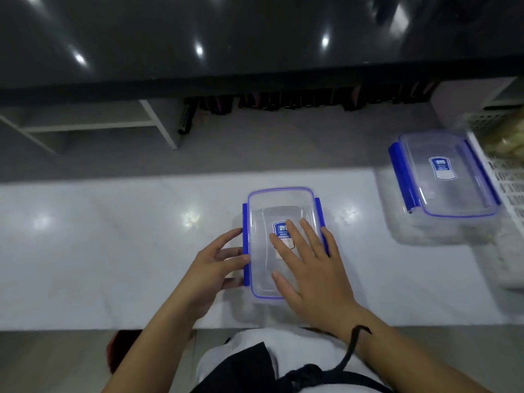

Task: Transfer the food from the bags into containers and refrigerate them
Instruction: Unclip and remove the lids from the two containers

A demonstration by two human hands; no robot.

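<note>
A person stands at the near edge of a white, glossy table (113, 251), seen from above. The right hand (309, 262) lies flat, fingers straight and spread, pressing on the clear lid of a plastic container (261, 205) with blue side clips. The left hand (218, 265) is at the container's left side, its loosely curved fingers touching the blue clip (245, 242) there; whether they pinch it cannot be told. This container sits near the middle of the table, close to the near edge. A second container (442, 177), lid on, sits at the far right corner, well apart from the first. Just beside it at the right edge is a white slotted basket (507, 177) with pale contents, too blurred to name. Bare table surface stretches left of the hands. Beyond the far edge are a grey floor and a dark counter (226, 38).
</note>
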